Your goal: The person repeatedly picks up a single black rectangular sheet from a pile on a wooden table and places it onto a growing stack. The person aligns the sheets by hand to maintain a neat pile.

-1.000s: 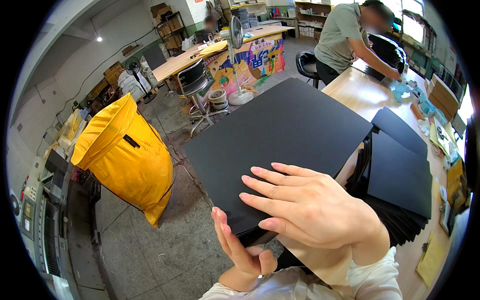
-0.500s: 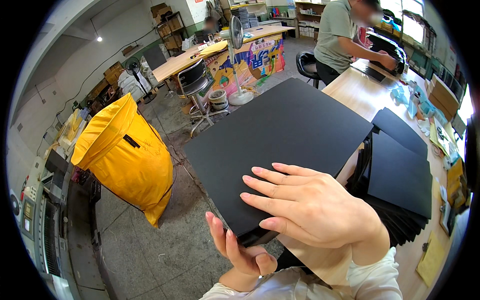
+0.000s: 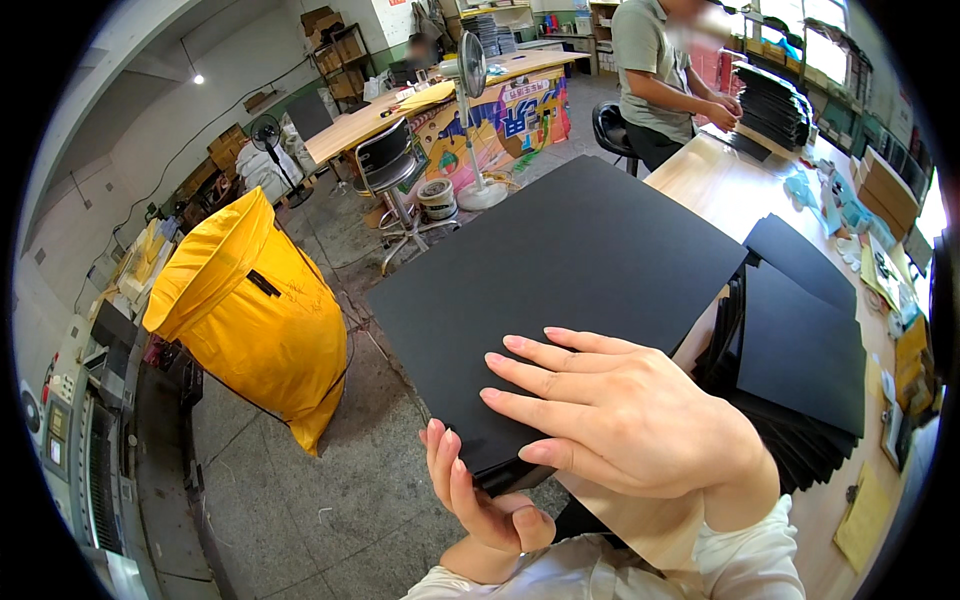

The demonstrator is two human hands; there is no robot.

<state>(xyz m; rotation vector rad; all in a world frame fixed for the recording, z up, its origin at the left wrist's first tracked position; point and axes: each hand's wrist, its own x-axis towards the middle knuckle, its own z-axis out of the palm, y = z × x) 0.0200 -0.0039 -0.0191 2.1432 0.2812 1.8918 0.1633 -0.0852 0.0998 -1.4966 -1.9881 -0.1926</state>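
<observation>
A large black sheet of card (image 3: 570, 250) lies level in front of me, its near left corner showing some thickness, like a stack. My right hand (image 3: 620, 420) rests palm down on its near part, fingers stretched and a little apart. At that near left corner, my left hand (image 3: 485, 495) curls round the edge, fingertips up along the side and thumb below. What its palm touches under the card is hidden. Just right of this, a fanned pile of black card sheets (image 3: 800, 340) sits on the wooden table (image 3: 690, 190).
On the left stands a big yellow sack (image 3: 260, 320) on the grey floor. Beyond are a swivel chair (image 3: 387, 165), a standing fan (image 3: 473, 75) and a bucket (image 3: 437, 198). A co-worker (image 3: 650, 80) stands at the table's far end beside another black stack (image 3: 775, 108).
My left hand has shifted slightly up and right along the card's edge, its fingers closer in. My right hand stays put. The co-worker has leaned left, hands drawn away from the far stack.
</observation>
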